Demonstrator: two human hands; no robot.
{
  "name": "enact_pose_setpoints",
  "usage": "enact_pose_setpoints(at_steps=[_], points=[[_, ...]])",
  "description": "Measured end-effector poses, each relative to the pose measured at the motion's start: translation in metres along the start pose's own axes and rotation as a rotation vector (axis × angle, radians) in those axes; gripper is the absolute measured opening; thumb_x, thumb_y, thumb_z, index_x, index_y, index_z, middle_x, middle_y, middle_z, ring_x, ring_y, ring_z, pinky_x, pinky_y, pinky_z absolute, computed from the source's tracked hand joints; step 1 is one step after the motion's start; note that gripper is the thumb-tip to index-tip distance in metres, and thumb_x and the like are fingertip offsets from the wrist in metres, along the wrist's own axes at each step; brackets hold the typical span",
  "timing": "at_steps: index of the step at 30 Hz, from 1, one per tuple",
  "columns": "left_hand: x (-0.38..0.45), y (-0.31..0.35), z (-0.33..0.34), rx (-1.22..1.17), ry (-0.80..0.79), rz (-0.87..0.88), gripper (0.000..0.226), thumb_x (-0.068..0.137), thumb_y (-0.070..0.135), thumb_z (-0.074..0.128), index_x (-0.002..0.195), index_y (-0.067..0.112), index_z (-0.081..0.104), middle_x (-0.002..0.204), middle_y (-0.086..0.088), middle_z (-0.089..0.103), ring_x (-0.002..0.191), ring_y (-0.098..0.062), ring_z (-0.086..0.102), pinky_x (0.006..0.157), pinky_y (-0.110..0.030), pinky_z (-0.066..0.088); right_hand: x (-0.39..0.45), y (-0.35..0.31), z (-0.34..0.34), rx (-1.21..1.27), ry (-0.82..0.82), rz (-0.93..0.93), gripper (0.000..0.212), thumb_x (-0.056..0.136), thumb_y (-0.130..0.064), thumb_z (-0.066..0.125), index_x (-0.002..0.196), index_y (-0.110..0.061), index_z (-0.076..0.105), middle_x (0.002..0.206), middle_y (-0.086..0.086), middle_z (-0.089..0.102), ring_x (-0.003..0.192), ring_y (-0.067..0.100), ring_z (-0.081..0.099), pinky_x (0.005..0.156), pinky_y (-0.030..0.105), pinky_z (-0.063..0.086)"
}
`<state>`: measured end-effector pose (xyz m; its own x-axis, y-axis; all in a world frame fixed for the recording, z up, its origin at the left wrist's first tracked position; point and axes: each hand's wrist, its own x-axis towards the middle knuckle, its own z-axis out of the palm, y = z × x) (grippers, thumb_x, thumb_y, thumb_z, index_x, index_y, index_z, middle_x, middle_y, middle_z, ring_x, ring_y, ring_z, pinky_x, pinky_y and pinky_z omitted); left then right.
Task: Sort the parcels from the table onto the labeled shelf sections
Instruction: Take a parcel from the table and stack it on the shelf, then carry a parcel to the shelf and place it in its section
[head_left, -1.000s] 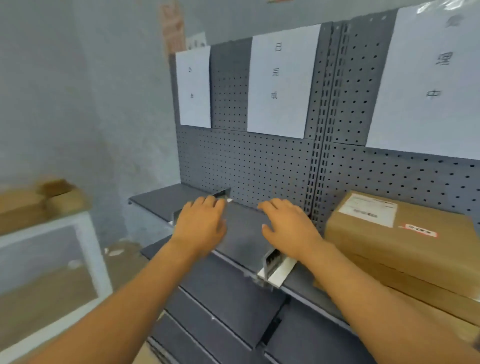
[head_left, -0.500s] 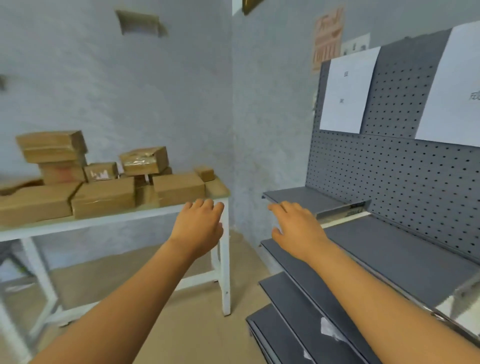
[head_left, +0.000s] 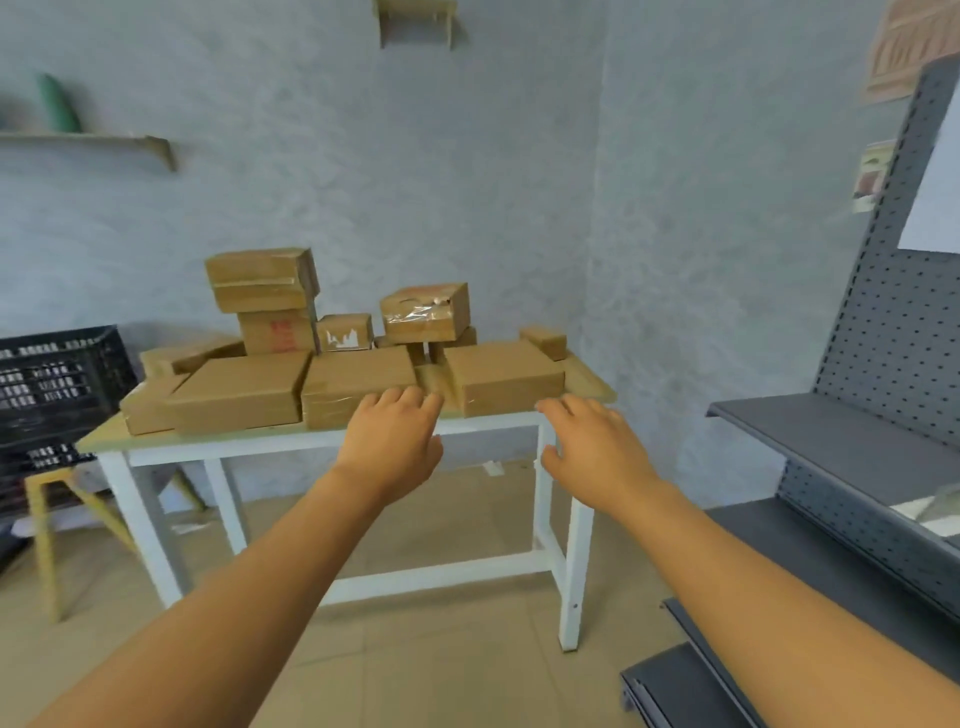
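Note:
Several brown cardboard parcels lie and stack on a white-legged table (head_left: 322, 441) ahead of me. A flat parcel (head_left: 503, 382) sits at the front right, another flat parcel (head_left: 358, 384) at the front middle, and a taped box (head_left: 425, 312) stands on others behind. My left hand (head_left: 392, 447) and my right hand (head_left: 592, 447) reach forward, palms down, fingers relaxed, both empty and short of the table's front edge. The grey pegboard shelf (head_left: 841, 447) stands at the right, with the edge of a white label sheet (head_left: 935, 197).
A black plastic crate (head_left: 52, 384) rests on a yellow stool (head_left: 41, 519) at the left. Small wooden wall shelves hang high on the grey wall. Beige floor lies between me and the table, with lower grey shelf steps (head_left: 691, 680) at the bottom right.
My view has swung left from the shelf to the parcel table. Both hands stay stretched out and empty, and now point toward the table instead of the shelf.

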<state>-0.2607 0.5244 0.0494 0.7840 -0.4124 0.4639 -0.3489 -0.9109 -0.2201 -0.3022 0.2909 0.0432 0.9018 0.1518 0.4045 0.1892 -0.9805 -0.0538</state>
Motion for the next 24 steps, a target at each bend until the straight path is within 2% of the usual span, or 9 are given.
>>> enact_pose_setpoints(at_steps=[6, 11, 20, 24], points=[[0.041, -0.066, 0.057, 0.009, -0.039, -0.087, 0.041, 0.095, 0.036, 0.047, 0.133, 0.021, 0.047, 0.123, -0.002, 0.059, 0.113, -0.025, 0.055, 0.095, -0.037, 0.042, 0.098, -0.018, 0.056, 0.016, -0.019, -0.082, 0.046, 0.096, -0.024, 0.048, 0.142, -0.019, 0.043, 0.139, 0.002, 0.049, 0.126, 0.025, 0.045, 0.102, 0.037, 0.039], [0.086, -0.123, 0.100, 0.031, -0.080, -0.173, 0.039, 0.095, 0.033, 0.046, 0.132, 0.020, 0.047, 0.124, -0.002, 0.058, 0.114, -0.024, 0.053, 0.094, -0.036, 0.042, 0.187, -0.026, 0.102, 0.034, -0.041, -0.124, 0.036, 0.094, -0.025, 0.050, 0.129, -0.018, 0.050, 0.124, 0.002, 0.055, 0.114, 0.024, 0.051, 0.092, 0.035, 0.043], [0.123, -0.225, 0.168, -0.038, -0.208, -0.380, 0.043, 0.097, 0.036, 0.046, 0.136, 0.020, 0.044, 0.132, -0.003, 0.054, 0.120, -0.025, 0.051, 0.096, -0.038, 0.044, 0.313, -0.073, 0.175, 0.163, -0.149, -0.176, 0.042, 0.098, -0.030, 0.049, 0.139, -0.019, 0.045, 0.137, 0.004, 0.050, 0.124, 0.025, 0.046, 0.101, 0.040, 0.042], [0.141, -0.265, 0.202, -0.129, -0.279, -0.436, 0.048, 0.096, 0.035, 0.048, 0.140, 0.018, 0.041, 0.134, -0.006, 0.052, 0.122, -0.027, 0.049, 0.097, -0.040, 0.047, 0.356, -0.093, 0.208, 0.236, -0.175, -0.124, 0.046, 0.098, -0.031, 0.050, 0.143, -0.021, 0.042, 0.139, 0.004, 0.050, 0.127, 0.025, 0.046, 0.101, 0.041, 0.044]])
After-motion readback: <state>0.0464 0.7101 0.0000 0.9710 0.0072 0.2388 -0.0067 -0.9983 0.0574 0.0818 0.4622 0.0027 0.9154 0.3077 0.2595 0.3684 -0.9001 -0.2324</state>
